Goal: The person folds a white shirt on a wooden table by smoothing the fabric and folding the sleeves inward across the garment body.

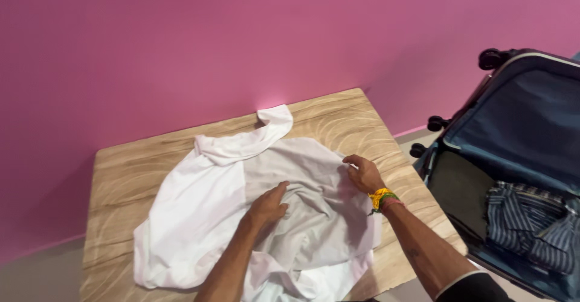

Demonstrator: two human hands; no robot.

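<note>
We see the left hand (267,205) lying palm down on a white shirt (205,211), its fingers spread a little and pressing flat on the rumpled cloth near the middle; it grips nothing. The right hand (364,173) rests on the shirt's right edge with the fingers curled loosely; whether they pinch a fold of the cloth, we cannot tell. A yellow, green and red band (383,199) circles the right wrist.

To the right, an open blue suitcase (519,120) stands on the floor, its lid leaning up towards the wall. A striped blue garment (531,223) lies bunched in the lower half of it; the rest of that half shows dark lining.

The shirt is spread across a wooden table (121,175) that stands against a pink wall (181,48), with one sleeve reaching up towards the wall. Both hands sit on the right half of the shirt, close together, the left nearer the centre.
</note>
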